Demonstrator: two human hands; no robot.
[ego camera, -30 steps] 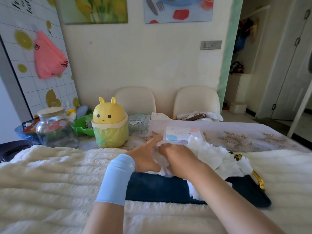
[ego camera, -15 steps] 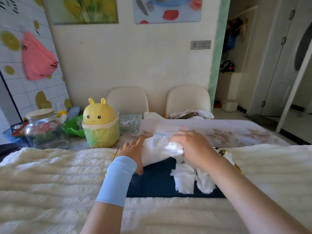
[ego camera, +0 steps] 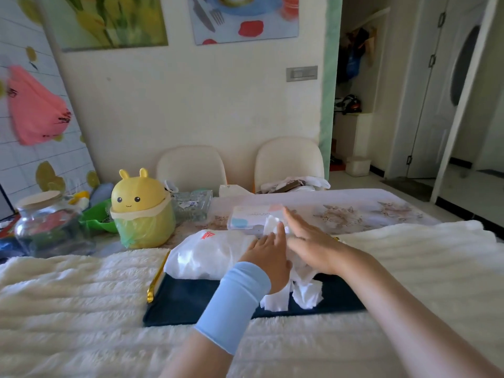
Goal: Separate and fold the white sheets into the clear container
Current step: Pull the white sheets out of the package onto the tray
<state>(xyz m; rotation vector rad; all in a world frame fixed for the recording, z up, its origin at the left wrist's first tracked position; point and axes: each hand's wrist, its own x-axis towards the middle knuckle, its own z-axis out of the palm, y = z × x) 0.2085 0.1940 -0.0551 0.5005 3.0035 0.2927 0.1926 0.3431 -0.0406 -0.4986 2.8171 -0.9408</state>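
Note:
A clear plastic packet of white sheets [ego camera: 207, 255] lies on the far left part of a dark blue tray [ego camera: 191, 298]. Loose white sheets [ego camera: 302, 293] are heaped on the tray under my hands. My left hand [ego camera: 268, 257], in a light blue sleeve, rests with straight fingers on the packet's right end. My right hand [ego camera: 308, 246] lies flat beside it, fingers stretched forward. One white sheet [ego camera: 271, 225] sticks up by both hands' fingertips. The clear container [ego camera: 251, 216], with a printed lid, stands just behind them.
A fluffy cream blanket [ego camera: 81, 296] covers the near table. A yellow bunny bin [ego camera: 141, 208], a glass jar [ego camera: 49, 227] and a green bowl [ego camera: 95, 216] stand at the left. Two cream chairs [ego camera: 289, 162] sit behind the table.
My right hand has let go of the bunched sheets and flattened out. The packet now lies at the left of the tray, with my left hand on top of it.

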